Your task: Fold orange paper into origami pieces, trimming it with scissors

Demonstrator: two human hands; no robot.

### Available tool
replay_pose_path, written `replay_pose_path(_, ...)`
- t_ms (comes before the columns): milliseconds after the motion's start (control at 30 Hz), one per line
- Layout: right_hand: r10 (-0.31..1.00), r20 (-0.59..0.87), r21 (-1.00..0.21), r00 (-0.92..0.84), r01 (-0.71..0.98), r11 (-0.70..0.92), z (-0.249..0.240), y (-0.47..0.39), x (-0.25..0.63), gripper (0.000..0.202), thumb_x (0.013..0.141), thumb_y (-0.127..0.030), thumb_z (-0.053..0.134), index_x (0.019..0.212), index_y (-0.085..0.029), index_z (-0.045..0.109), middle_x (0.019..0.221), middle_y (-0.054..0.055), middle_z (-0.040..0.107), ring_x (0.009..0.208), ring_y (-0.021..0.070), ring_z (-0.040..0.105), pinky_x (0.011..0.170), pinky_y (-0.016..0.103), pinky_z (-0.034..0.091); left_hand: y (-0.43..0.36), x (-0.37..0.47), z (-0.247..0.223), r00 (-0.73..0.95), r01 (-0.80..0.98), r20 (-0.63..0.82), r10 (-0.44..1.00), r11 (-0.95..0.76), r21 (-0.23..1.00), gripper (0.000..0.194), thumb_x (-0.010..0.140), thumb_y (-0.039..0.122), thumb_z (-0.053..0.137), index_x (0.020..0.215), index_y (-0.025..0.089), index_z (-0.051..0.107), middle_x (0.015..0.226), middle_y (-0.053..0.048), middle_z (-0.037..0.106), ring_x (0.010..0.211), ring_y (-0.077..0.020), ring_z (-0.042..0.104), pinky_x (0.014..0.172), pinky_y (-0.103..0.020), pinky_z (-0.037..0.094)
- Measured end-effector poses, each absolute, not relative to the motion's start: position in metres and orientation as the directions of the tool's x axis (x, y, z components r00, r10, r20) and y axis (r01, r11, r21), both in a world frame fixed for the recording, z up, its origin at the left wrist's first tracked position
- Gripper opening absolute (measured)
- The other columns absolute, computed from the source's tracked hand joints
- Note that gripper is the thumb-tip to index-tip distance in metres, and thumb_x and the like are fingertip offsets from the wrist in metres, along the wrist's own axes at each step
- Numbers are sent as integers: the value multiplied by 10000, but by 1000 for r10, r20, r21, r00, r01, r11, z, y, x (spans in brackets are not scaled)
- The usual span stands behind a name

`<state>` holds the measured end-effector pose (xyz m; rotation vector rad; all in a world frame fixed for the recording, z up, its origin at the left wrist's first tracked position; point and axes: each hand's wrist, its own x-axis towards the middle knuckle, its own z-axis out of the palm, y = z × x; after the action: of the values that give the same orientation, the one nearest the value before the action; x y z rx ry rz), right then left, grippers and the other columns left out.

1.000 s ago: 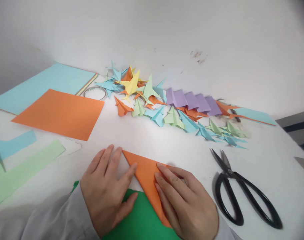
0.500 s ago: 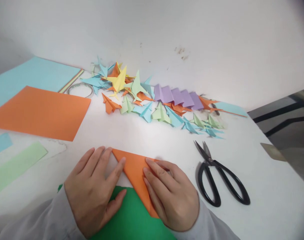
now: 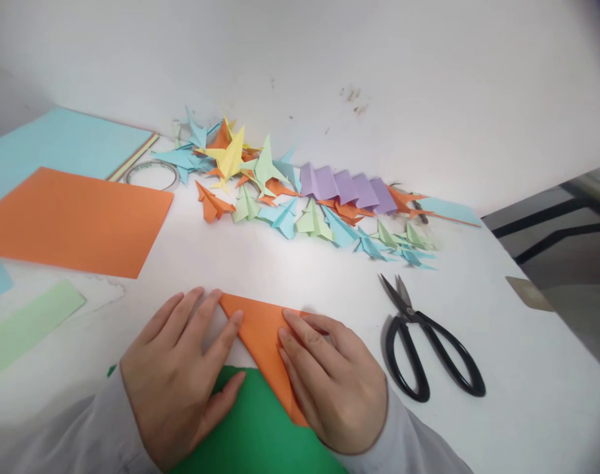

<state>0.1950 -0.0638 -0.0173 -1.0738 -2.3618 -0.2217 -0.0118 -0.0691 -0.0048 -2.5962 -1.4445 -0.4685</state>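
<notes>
A sheet of orange paper, folded into a triangle [image 3: 260, 339], lies partly on the white table and partly over a green sheet [image 3: 260, 421]. My left hand [image 3: 176, 372] rests palm down with fingers spread, its index fingertip touching the paper's left slanting edge. Together, the fingers of my right hand [image 3: 337, 378] press on the folded orange paper's right side and cover much of it; the thumb is hidden. To the right of that hand, black-handled scissors [image 3: 411, 316] lie with blades slightly parted.
Folded paper planes [image 3: 283, 217] in several colours line the wall, with a pleated purple paper strip [image 3: 347, 187] among them. At left lie an orange sheet [image 3: 77, 220], a blue stack [image 3: 68, 141], a tape roll [image 3: 127, 176] and a green strip [image 3: 33, 329].
The view has shifted slightly, so everything sits a little further left. Both hands keep nearly the same pose on the orange paper.
</notes>
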Motion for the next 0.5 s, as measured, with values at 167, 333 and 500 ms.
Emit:
replay_pose_path(167, 618, 545, -19, -567, 728, 685, -21, -65, 195, 143, 764, -87, 598, 870, -20, 668, 928, 194, 690, 873, 272, 646, 689, 400, 597, -69, -13, -8, 488, 845, 345, 802, -533, 43, 432, 768, 397, 515, 1138, 189, 592, 1233, -167, 520, 1120, -352, 474, 914, -507, 396)
replay_pose_path(333, 624, 543, -36, -562, 727, 686, -20, -65, 195, 142, 772, -86, 587, 858, -11, 671, 920, 199, 690, 843, 266, 660, 683, 387, 601, -69, -15, -9, 489, 841, 354, 797, -538, 52, 433, 763, 405, 519, 1135, 197, 593, 1229, -166, 520, 1113, -350, 476, 909, -508, 399)
replay_pose_path(500, 637, 566, -64, -523, 743, 667, -16, -63, 192, 134, 773, -86, 579, 843, -24, 676, 945, 200, 684, 861, 278, 643, 639, 403, 595, -68, -14, -8, 493, 840, 350, 797, -540, 47, 433, 762, 392, 525, 1140, 190, 591, 1229, -171, 517, 1113, -353, 475, 911, -510, 395)
